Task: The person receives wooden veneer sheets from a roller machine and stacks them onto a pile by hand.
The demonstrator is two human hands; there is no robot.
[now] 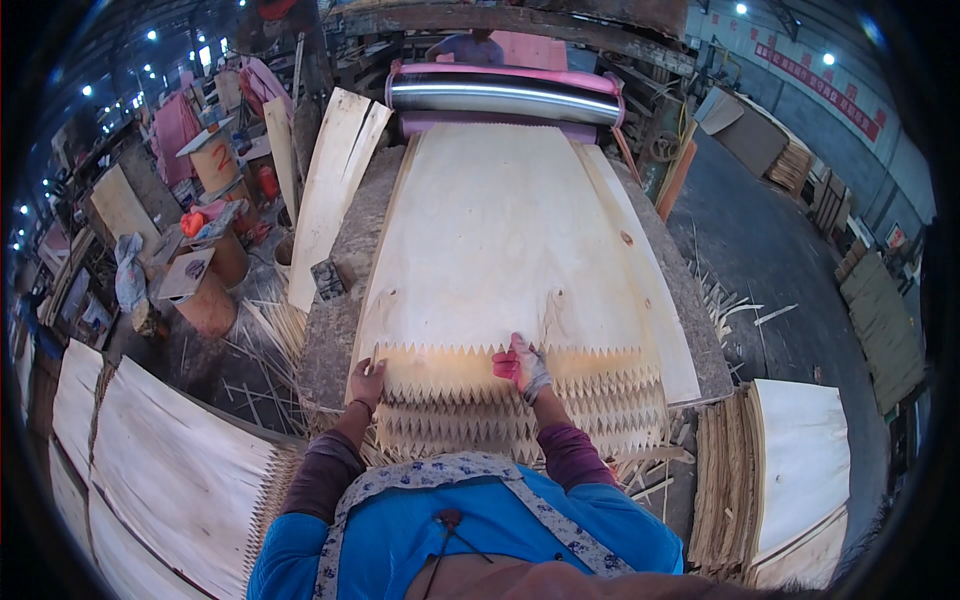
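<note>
A stack of pale wood veneer sheets [470,235] lies in front of me, its near ends cut in zigzag teeth and stepped one below another. My left hand [366,382], bare, is closed at the left near corner of the top sheet, fingertips on its edge. Farther right, my right hand [522,367] wears a pink and grey glove. Its fingers are curled at the toothed near edge of that sheet, the thumb side turned inward. Beneath both hands show the lower toothed edges [510,425]. The undersides of my fingers are hidden.
A roller machine [505,97] with a shiny metal roller stands at the stack's far end, a person [468,47] behind it. More veneer [185,450] lies at left; another stack [800,460] stands at right. Wood scraps [265,375] and drums [205,300] occupy the left floor.
</note>
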